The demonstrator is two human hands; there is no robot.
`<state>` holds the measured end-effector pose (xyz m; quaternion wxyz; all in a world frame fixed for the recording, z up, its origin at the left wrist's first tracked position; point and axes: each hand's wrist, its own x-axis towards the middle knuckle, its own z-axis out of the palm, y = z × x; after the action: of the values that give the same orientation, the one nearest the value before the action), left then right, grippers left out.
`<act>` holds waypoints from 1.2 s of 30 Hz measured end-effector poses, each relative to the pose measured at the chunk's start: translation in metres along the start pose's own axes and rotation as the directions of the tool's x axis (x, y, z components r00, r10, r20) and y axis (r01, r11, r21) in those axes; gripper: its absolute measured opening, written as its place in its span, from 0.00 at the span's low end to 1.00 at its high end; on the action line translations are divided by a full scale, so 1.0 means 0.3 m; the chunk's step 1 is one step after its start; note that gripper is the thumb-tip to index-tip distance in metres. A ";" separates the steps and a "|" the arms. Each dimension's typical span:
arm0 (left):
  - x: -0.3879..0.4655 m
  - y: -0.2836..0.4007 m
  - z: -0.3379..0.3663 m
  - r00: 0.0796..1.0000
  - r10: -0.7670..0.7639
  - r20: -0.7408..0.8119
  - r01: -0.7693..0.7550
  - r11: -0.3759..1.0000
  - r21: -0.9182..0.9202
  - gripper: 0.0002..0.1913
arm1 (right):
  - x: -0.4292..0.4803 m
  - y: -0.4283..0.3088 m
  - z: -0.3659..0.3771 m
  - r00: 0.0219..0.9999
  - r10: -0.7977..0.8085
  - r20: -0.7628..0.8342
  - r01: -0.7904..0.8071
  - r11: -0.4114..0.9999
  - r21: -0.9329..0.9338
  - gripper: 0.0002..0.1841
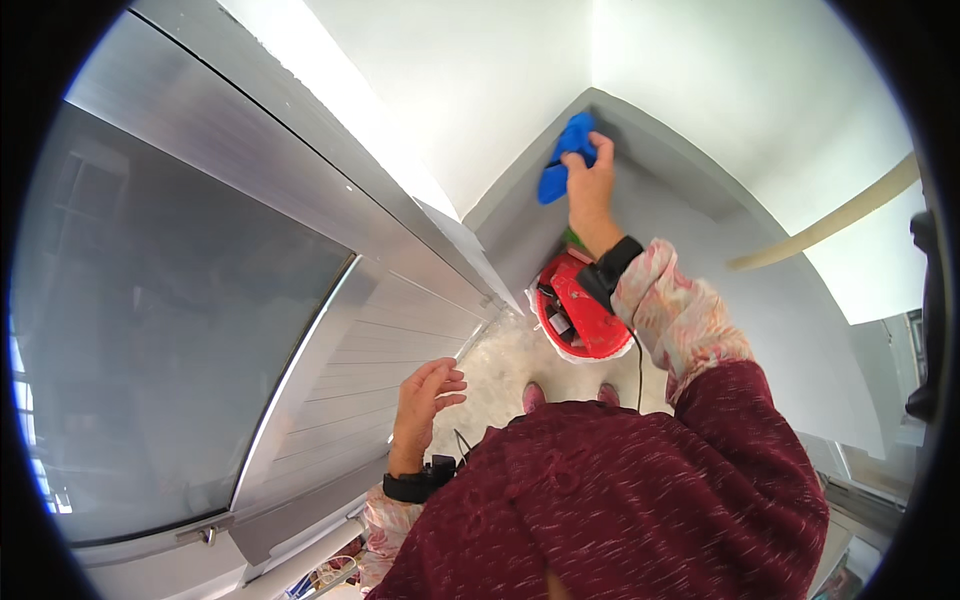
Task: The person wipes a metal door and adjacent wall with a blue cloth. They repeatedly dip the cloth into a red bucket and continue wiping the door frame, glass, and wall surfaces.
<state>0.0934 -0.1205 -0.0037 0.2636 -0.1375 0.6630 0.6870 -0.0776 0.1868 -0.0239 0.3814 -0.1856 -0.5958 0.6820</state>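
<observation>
My right hand is raised near the corner of the walls, its thumb and fingers closed on a blue cloth. Part of the cloth hangs below the fingers on the left. Below that hand stands a red basket with a white liner, holding a red object and several dark items; my forearm hides part of it. My left hand is beside the door at lower left, fingers apart and slightly bent, holding nothing.
A door with a dark glass pane and a handle takes up the left side. Gray-and-white walls meet ahead. A beige curved strip is at right. My shoes are on the pale floor. A black cable runs beside the basket.
</observation>
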 end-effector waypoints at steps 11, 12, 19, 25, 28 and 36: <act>0.046 0.055 0.019 0.996 0.053 0.068 -0.053 0.999 -0.008 0.18 | -0.282 -0.166 -0.026 0.917 0.326 0.229 -0.386 0.869 0.309 0.20; 0.051 0.061 0.015 0.997 0.059 0.051 -0.058 0.998 -0.012 0.18 | -0.292 -0.157 -0.027 0.900 0.315 0.302 -0.373 0.915 0.157 0.20; 0.095 0.107 0.019 0.938 0.346 -0.005 -0.345 0.937 -0.061 0.20 | -0.458 -0.158 -0.085 0.596 0.543 0.592 -0.553 0.812 -0.189 0.20; 0.177 0.066 0.159 0.805 0.575 0.146 -0.592 0.768 0.242 0.30 | -0.518 -0.244 -0.050 0.471 0.635 0.612 -0.627 0.730 -0.274 0.21; 0.230 0.076 0.160 0.819 0.566 -0.097 -0.545 0.819 0.180 0.24 | -0.512 -0.288 -0.109 0.373 0.597 0.710 -0.573 0.750 -0.330 0.27; 0.455 0.176 0.258 0.365 0.811 -0.456 -0.798 0.525 0.296 0.24 | -0.469 -0.251 -0.304 0.302 0.728 0.615 -0.534 0.664 -0.523 0.19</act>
<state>-0.0352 -0.0188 -0.0265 -0.3029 0.0179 0.6977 0.6490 0.0996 0.1437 -0.0005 -0.2465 -0.1259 -0.6459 0.7115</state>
